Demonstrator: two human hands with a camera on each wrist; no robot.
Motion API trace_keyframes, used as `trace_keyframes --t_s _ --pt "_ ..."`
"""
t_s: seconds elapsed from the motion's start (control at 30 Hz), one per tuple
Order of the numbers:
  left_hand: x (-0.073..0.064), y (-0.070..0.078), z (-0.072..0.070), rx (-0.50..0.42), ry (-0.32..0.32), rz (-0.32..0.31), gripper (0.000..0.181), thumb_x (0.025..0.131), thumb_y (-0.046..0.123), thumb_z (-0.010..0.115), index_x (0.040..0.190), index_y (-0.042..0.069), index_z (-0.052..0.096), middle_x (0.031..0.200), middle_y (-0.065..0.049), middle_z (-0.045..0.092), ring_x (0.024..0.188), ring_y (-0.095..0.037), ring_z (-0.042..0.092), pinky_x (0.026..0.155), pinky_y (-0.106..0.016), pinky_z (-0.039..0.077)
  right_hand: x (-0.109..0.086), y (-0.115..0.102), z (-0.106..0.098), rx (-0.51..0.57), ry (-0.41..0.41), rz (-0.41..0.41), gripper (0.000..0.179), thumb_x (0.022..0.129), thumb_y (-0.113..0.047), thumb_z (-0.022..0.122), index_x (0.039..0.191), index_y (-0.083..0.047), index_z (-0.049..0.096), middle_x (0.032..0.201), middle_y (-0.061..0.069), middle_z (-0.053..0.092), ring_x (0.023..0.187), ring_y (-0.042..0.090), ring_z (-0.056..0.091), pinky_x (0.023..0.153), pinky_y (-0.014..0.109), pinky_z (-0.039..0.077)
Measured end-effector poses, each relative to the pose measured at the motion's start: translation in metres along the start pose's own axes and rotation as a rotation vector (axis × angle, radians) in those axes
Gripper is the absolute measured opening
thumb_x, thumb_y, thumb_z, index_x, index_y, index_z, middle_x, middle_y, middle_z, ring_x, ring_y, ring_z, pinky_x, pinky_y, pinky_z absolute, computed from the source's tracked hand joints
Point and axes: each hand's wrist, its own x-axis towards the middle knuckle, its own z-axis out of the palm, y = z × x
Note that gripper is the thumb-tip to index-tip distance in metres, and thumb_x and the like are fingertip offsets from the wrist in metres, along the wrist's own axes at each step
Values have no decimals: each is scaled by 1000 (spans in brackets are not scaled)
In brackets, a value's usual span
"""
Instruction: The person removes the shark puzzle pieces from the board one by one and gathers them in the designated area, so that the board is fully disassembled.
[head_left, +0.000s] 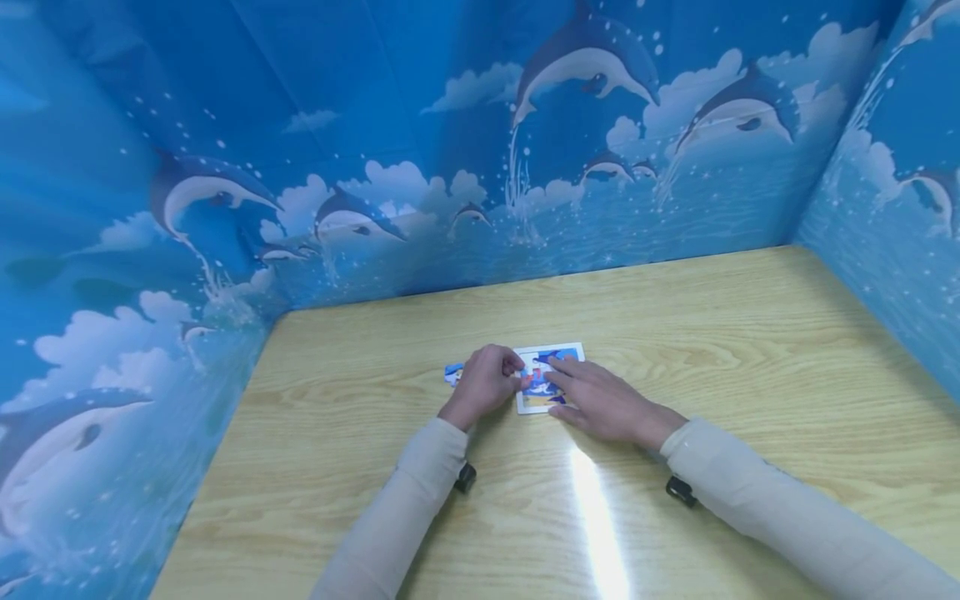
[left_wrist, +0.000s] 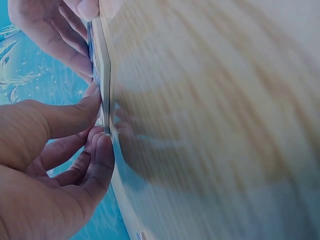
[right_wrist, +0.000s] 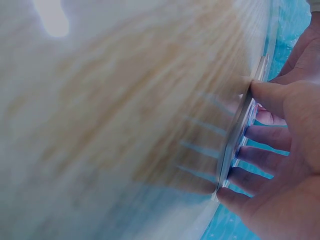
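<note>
A small jigsaw puzzle point(head_left: 542, 402) with a white border and a blue, white and yellow picture lies on the table between both hands. At its left edge the left hand point(head_left: 489, 382) holds the border between curled fingers and thumb. The left wrist view shows the thumb point(left_wrist: 92, 102) on the near rim and the fingertips point(left_wrist: 104, 145) round the corner. The right hand point(head_left: 603, 400) rests over the right part, fingers spread and nearly straight on the picture. Its thumb point(right_wrist: 267, 95) touches the near border in the right wrist view. Much of the picture is covered.
A loose blue-and-white puzzle piece point(head_left: 452, 374) lies just left of the left hand, partly behind it. The wood-grain table point(head_left: 337, 467) is bordered by blue dolphin-print sheets point(head_left: 420, 167) at the back and sides. A strip of light reflects in front of the puzzle.
</note>
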Motion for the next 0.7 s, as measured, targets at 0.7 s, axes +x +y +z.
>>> trace_keyframes --t_s 0.7 --pt "-2 4 3 -41 54 -38 20 80 10 86 98 7 75 86 -1 71 78 -11 64 74 -26 55 0 2 1 12 14 5 62 99 -29 66 143 10 46 154 29 38 143 46 35 117 58 27"
